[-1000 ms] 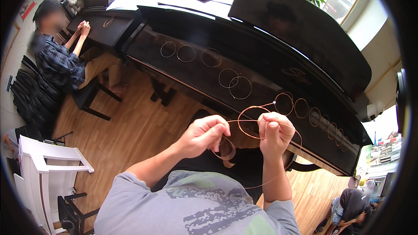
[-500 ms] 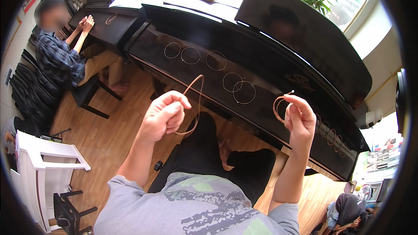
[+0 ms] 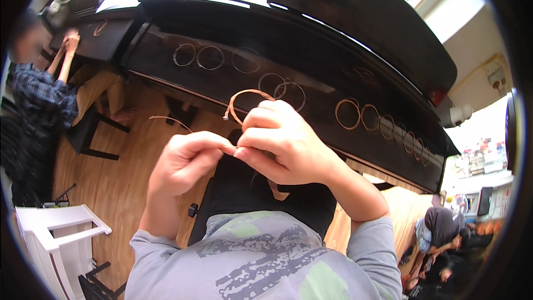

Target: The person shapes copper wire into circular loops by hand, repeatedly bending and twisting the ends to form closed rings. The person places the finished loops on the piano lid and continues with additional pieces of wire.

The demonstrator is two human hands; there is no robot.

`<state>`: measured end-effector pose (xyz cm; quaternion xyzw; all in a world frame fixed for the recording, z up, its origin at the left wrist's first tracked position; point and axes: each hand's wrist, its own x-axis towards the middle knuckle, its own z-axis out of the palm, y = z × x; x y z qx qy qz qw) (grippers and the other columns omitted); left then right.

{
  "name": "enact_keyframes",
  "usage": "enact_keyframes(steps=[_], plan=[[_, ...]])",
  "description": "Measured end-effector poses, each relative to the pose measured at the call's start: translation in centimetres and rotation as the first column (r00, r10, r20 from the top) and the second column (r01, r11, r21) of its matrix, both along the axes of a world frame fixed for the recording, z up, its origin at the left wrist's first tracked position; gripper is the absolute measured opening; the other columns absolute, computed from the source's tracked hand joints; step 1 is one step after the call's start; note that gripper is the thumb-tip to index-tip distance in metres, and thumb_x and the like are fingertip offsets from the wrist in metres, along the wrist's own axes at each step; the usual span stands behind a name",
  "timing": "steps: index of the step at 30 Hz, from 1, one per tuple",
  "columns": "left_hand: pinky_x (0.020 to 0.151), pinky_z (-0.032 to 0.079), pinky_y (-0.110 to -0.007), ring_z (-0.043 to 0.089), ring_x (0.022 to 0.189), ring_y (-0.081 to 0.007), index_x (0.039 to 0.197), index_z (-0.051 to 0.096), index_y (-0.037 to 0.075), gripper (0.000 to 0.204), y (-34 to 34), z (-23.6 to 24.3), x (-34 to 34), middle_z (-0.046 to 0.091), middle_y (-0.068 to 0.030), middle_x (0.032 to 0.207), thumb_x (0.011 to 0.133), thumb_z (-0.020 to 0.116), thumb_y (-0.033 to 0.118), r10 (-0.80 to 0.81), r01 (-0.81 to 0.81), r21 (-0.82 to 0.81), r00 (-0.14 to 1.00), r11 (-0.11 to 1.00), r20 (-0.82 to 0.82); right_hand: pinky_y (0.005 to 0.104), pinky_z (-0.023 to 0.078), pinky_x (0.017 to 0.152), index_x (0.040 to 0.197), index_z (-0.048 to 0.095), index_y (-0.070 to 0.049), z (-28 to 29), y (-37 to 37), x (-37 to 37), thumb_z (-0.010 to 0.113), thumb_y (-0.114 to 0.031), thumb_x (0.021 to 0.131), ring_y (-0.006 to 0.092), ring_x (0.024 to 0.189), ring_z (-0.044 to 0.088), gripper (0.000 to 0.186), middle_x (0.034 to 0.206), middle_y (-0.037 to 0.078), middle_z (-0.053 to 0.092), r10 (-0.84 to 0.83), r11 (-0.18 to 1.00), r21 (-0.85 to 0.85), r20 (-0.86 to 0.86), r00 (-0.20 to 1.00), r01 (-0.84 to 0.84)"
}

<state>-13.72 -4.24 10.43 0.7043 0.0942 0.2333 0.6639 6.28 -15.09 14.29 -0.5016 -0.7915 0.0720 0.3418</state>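
Note:
A copper-coloured wound guitar string (image 3: 249, 90) with a small pale end piece is looped in my right hand (image 3: 286, 141), whose fingers and thumb are closed on it. Thumb and fingers of my left hand (image 3: 186, 161) pinch the same string close to the right fingertips. Its thin tail sticks out past my left hand to the left. Both hands meet above my lap, in front of a long black piano (image 3: 327, 133). Several silver string coils (image 3: 211, 68) lie on the piano's ledge beyond my hands, and several copper coils (image 3: 348, 128) lie to the right.
At the left, a person in a checked shirt (image 3: 41, 91) sits at another black surface with a copper coil (image 3: 100, 28) on it. A white frame-like piece of furniture (image 3: 61, 239) stands at lower left. Other people (image 3: 441, 228) are bent over at lower right.
My hands, wide apart before, have come together, with the right hand moving left along with its coil. The view has shifted, so the piano and coils sit farther left and higher.

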Motion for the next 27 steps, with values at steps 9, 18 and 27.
enact_keyframes(steps=[9,18,27], plan=[[0.047,0.025,-0.019,0.036,0.053,0.0005,0.093,0.067,0.0,0.014,1.8,-0.9,-0.4,0.05,0.0063,0.063,0.089,0.053,-0.002,0.334,-0.338,0.141,0.941,0.931,0.051,0.0194,0.028,0.047,0.081,0.068,-0.001,2.9,1.7,3.6,0.06,-0.021,0.093,0.0003,0.054,0.037,0.024,0.059,-0.008,0.048,-0.298,0.844,-0.537,-0.495,0.816,-0.018],[0.048,0.03,-0.021,0.037,0.054,-0.0019,0.089,0.065,0.001,0.015,7.4,0.2,-0.1,0.047,0.0039,0.061,0.092,0.052,0.009,0.497,-0.478,0.253,0.868,0.841,-0.014,0.0353,0.046,0.06,0.07,0.066,0.004,12.5,10.8,6.3,0.07,-0.017,0.076,0.0263,0.059,0.06,0.023,0.063,0.019,0.058,-0.4,0.836,-0.093,0.572,0.716,0.541],[0.058,0.044,-0.033,0.056,0.059,-0.0226,0.086,0.062,0.001,0.018,19.0,0.8,9.1,0.059,-0.0122,0.069,0.091,0.051,0.014,0.577,-0.524,0.616,0.806,0.588,0.134,0.0367,0.051,0.076,0.082,0.068,-0.002,11.4,29.9,15.5,0.069,-0.015,0.076,0.0256,0.09,0.064,0.014,0.081,0.014,0.068,-0.571,0.681,0.36,0.806,0.155,0.637]])
